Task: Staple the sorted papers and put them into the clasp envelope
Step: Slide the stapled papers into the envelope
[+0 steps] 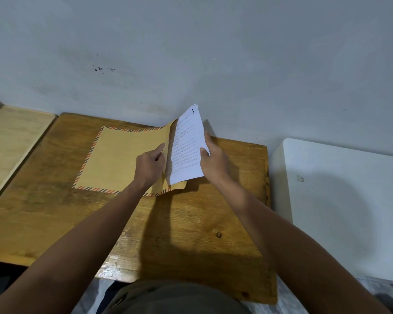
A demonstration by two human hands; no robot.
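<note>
- The papers (187,146) are white sheets with fine printed lines too small to read; the one clear mark is a bold handwritten "1" near their top corner, at about 12 o'clock of the stack.
- The envelope (123,159) is tan with a border of slanted orange and dark stripes; no brand or address can be read on it.
- The envelope lies flat on the wooden surface (191,234), its open mouth at the 3 o'clock side, where the top layer is lifted.
- The left hand (149,165) is closed in a grip on the raised edge of the envelope's mouth, fingers curled around it.
- The right hand (214,160) is closed in a grip on the papers at their 3 o'clock edge, thumb on the printed face and fingers behind.
- The papers stand tilted, their 9 o'clock edge just inside or against the envelope's mouth; I cannot tell how far in they reach.
- A flap of the envelope shows under the papers' lower corner, at about 6 o'clock.
- At 9 o'clock of the surface sits a paler wooden board (11,132), touching or just beside it.
- At 3 o'clock stands a white surface (349,200), with a small pale scrap (300,178) on it.
- A grey wall (191,53) runs along 12 o'clock, with a few dark specks on it.
- Both forearms cross the surface from 6 o'clock and cast shadows over it.
</note>
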